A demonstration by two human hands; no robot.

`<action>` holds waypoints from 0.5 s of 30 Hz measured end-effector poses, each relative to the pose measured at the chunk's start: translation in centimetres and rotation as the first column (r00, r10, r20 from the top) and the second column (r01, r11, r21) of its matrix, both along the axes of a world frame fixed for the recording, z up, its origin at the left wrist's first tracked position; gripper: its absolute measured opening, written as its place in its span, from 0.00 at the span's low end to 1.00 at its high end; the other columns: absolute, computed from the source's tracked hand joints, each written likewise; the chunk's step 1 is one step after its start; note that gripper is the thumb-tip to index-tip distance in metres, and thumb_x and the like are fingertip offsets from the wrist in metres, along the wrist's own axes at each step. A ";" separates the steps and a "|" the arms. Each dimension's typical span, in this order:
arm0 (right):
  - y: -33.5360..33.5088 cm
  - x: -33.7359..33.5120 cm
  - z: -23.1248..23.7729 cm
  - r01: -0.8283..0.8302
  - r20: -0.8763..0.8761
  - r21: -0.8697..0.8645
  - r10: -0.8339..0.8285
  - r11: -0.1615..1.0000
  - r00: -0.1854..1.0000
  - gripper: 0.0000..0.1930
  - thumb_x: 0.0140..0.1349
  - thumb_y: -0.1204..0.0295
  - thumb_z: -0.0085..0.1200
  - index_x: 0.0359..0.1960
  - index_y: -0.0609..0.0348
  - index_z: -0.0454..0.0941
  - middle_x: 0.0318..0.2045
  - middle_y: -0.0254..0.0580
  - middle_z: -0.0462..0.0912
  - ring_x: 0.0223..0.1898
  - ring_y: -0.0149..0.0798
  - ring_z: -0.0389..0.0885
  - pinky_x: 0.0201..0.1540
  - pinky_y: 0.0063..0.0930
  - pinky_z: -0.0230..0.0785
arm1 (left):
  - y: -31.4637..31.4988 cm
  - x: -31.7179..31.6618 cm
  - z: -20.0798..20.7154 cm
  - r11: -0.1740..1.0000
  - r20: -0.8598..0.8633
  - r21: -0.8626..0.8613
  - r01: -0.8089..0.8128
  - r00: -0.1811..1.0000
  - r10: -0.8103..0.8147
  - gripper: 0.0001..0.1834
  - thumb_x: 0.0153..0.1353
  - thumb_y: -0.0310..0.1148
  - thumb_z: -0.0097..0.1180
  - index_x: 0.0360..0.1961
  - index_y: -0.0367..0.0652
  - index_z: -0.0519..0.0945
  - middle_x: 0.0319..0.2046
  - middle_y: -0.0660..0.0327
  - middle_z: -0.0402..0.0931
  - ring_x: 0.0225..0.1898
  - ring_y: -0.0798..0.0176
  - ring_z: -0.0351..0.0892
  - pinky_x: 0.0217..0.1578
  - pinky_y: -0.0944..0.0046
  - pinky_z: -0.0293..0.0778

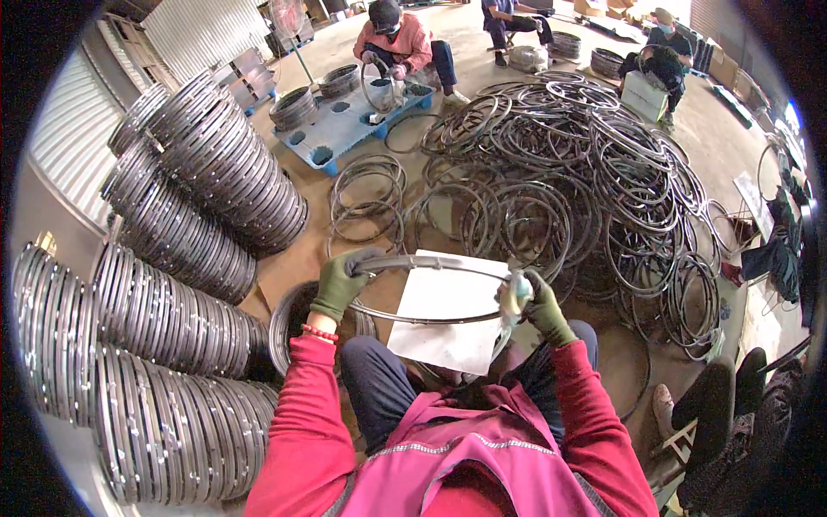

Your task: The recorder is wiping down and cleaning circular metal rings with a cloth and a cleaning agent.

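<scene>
My left hand [349, 280], in a dark green work glove, is closed round the left side of a thin dark metal ring [412, 320]. The ring is held tilted above my knees, over a white sheet [444, 342]. At the ring's right side my right hand [543, 308], gloved the same way, is closed on a crumpled pale rag [515, 297] with a bluish patch. That rag is pressed round the ring, and the right fingers are partly hidden behind it. Just below my left hand stands a low stack of rings [289, 332], partly covered by my forearm.
Tall leaning stacks of metal rings [185, 422] line my left. A large loose heap of rings [594, 164] spreads ahead and right. A blue pallet [297, 142] carries ring stacks by a seated person [413, 52]. Another person's legs [702, 401] are close on my right.
</scene>
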State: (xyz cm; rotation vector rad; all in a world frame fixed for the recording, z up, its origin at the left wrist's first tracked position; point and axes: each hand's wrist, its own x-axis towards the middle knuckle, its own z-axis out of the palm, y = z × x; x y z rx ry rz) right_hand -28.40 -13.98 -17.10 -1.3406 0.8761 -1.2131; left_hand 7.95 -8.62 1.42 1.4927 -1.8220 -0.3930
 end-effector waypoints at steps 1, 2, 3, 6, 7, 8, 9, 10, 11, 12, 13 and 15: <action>1.3 1.5 2.5 -0.117 0.017 -0.090 0.119 0.989 0.993 0.27 0.43 0.79 0.58 0.50 0.63 0.68 0.42 0.34 0.75 0.44 0.29 0.72 0.49 0.25 0.64 | 0.7 1.7 -1.2 1.000 -0.071 0.000 -0.007 0.997 0.007 0.19 0.44 0.17 0.51 0.39 0.43 0.80 0.38 0.59 0.80 0.40 0.65 0.80 0.40 0.69 0.73; 1.9 1.8 4.0 -0.085 -0.044 -0.090 0.081 0.992 0.996 0.26 0.44 0.79 0.57 0.49 0.64 0.68 0.41 0.35 0.75 0.44 0.29 0.71 0.48 0.24 0.64 | 1.0 2.1 -1.7 1.000 -0.146 -0.004 0.022 0.989 -0.022 0.20 0.44 0.16 0.50 0.40 0.42 0.80 0.38 0.59 0.80 0.40 0.66 0.80 0.41 0.69 0.73; 2.4 1.8 5.2 -0.045 -0.108 -0.084 0.036 0.995 0.993 0.24 0.45 0.80 0.56 0.48 0.64 0.68 0.40 0.35 0.75 0.43 0.29 0.71 0.48 0.23 0.63 | 0.8 2.0 -1.4 0.997 -0.077 0.057 -0.047 0.996 0.051 0.22 0.44 0.15 0.48 0.42 0.40 0.79 0.38 0.58 0.80 0.41 0.67 0.79 0.43 0.70 0.72; 2.5 1.5 7.8 -0.017 -0.112 -0.142 0.001 0.990 0.994 0.23 0.45 0.78 0.61 0.46 0.62 0.70 0.39 0.31 0.74 0.41 0.26 0.70 0.46 0.21 0.63 | 1.4 1.5 -0.2 0.995 -0.172 0.100 -0.006 0.985 0.023 0.21 0.46 0.19 0.55 0.45 0.36 0.75 0.41 0.54 0.78 0.43 0.63 0.78 0.45 0.68 0.71; 3.1 1.7 11.4 0.003 -0.148 -0.205 -0.034 0.979 0.988 0.22 0.44 0.79 0.61 0.44 0.63 0.70 0.38 0.33 0.75 0.41 0.27 0.71 0.46 0.21 0.64 | 1.8 2.0 0.1 0.991 -0.042 0.133 -0.006 0.999 0.011 0.24 0.45 0.22 0.59 0.48 0.37 0.73 0.42 0.54 0.77 0.45 0.61 0.76 0.47 0.67 0.70; 3.2 1.2 13.8 0.002 -0.211 -0.239 -0.054 0.971 0.976 0.23 0.42 0.81 0.60 0.44 0.64 0.70 0.38 0.35 0.75 0.41 0.28 0.71 0.46 0.22 0.64 | 1.8 2.6 0.3 0.985 0.086 0.171 0.005 0.996 -0.020 0.28 0.44 0.25 0.63 0.50 0.38 0.71 0.43 0.54 0.76 0.46 0.60 0.75 0.49 0.65 0.68; 3.2 0.8 15.3 0.008 -0.250 -0.259 -0.076 0.966 0.965 0.23 0.40 0.81 0.59 0.43 0.64 0.71 0.38 0.35 0.76 0.41 0.28 0.71 0.46 0.23 0.64 | 1.4 4.4 -0.2 0.976 0.264 0.218 0.025 0.961 -0.084 0.37 0.41 0.31 0.67 0.54 0.40 0.67 0.46 0.53 0.72 0.51 0.57 0.70 0.54 0.62 0.64; 2.6 0.1 15.5 0.012 -0.329 -0.369 -0.142 0.929 0.934 0.23 0.41 0.78 0.58 0.43 0.63 0.71 0.37 0.45 0.78 0.40 0.36 0.77 0.43 0.27 0.67 | 0.9 3.7 1.2 0.974 0.267 0.210 0.087 0.953 -0.143 0.38 0.40 0.32 0.67 0.56 0.41 0.65 0.48 0.52 0.70 0.53 0.55 0.68 0.55 0.60 0.62; 2.9 -0.1 17.0 0.006 -0.435 -0.352 -0.170 0.936 0.884 0.23 0.40 0.74 0.60 0.43 0.61 0.72 0.38 0.47 0.78 0.40 0.45 0.78 0.42 0.29 0.69 | 0.9 2.6 3.5 0.967 0.271 0.207 0.150 0.941 -0.204 0.40 0.40 0.33 0.68 0.57 0.42 0.64 0.50 0.51 0.68 0.55 0.54 0.66 0.57 0.59 0.60; 3.6 0.4 18.8 -0.023 -0.506 -0.396 -0.197 0.918 0.840 0.23 0.39 0.73 0.61 0.43 0.60 0.72 0.38 0.46 0.77 0.40 0.47 0.78 0.41 0.31 0.69 | 1.5 0.3 5.7 0.949 0.030 0.211 0.235 0.969 -0.246 0.42 0.40 0.35 0.68 0.58 0.42 0.62 0.52 0.50 0.66 0.55 0.51 0.64 0.57 0.57 0.60; 4.2 1.3 19.9 -0.058 -0.575 -0.434 -0.227 0.899 0.786 0.23 0.39 0.72 0.61 0.42 0.59 0.73 0.38 0.45 0.77 0.40 0.50 0.77 0.40 0.32 0.70 | 1.7 -1.7 6.6 0.950 0.067 0.154 0.271 0.957 -0.284 0.43 0.39 0.35 0.68 0.59 0.42 0.62 0.52 0.49 0.65 0.55 0.50 0.64 0.57 0.57 0.59; 4.8 3.3 21.3 -0.164 -0.676 -0.431 -0.197 0.887 0.710 0.23 0.37 0.73 0.61 0.40 0.60 0.74 0.36 0.47 0.78 0.36 0.51 0.78 0.38 0.33 0.70 | 1.6 -6.1 7.0 0.958 0.276 0.029 0.286 0.919 -0.282 0.42 0.39 0.34 0.66 0.59 0.43 0.62 0.51 0.49 0.66 0.55 0.49 0.65 0.56 0.55 0.60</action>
